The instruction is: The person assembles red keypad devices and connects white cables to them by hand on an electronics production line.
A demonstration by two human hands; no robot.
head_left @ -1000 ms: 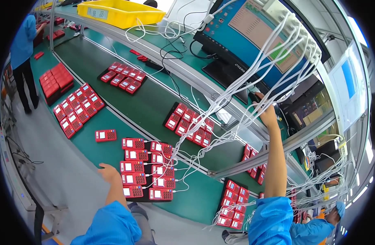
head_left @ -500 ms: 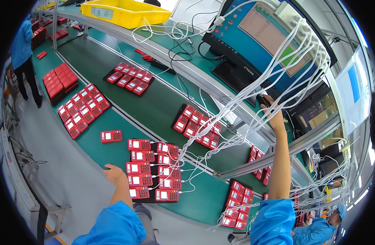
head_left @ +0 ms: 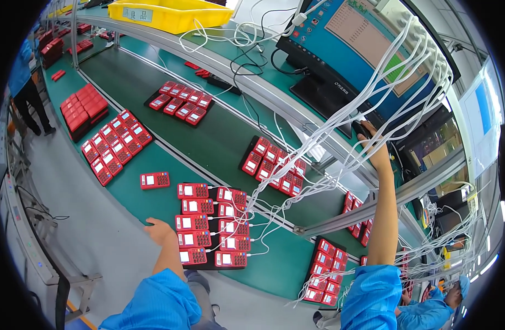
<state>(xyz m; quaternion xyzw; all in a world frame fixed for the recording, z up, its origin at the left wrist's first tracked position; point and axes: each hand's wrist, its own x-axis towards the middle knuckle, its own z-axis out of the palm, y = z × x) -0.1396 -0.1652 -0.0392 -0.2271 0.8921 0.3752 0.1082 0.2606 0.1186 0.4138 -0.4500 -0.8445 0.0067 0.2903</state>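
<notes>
On the raised shelf, below the monitor (head_left: pixel 368 49), my right hand (head_left: pixel 376 147) is closed over a black computer mouse (head_left: pixel 362 130), partly behind white cables. My left hand (head_left: pixel 161 231) is at the near edge of the green bench (head_left: pixel 153 206), fingers loosely apart and holding nothing. Just right of it, two columns of red handheld card terminals (head_left: pixel 193 223) lie on a black tray, with white cables (head_left: pixel 263 212) plugged into their sides. A single red terminal (head_left: pixel 154 180) lies apart, beyond my left hand, with no cable on it.
More terminals sit in a block (head_left: pixel 116 144) and on black trays (head_left: pixel 181 102) along the bench. Stacked red pieces (head_left: pixel 83 110) stand at the left. A yellow bin (head_left: pixel 170 16) is on the shelf. Cables hang across the right side. Co-workers (head_left: pixel 428 313) stand at right and far left.
The whole view has shifted slightly, with the bench things appearing a little further right. My right hand stays on the mouse and my left hand stays by the bench edge.
</notes>
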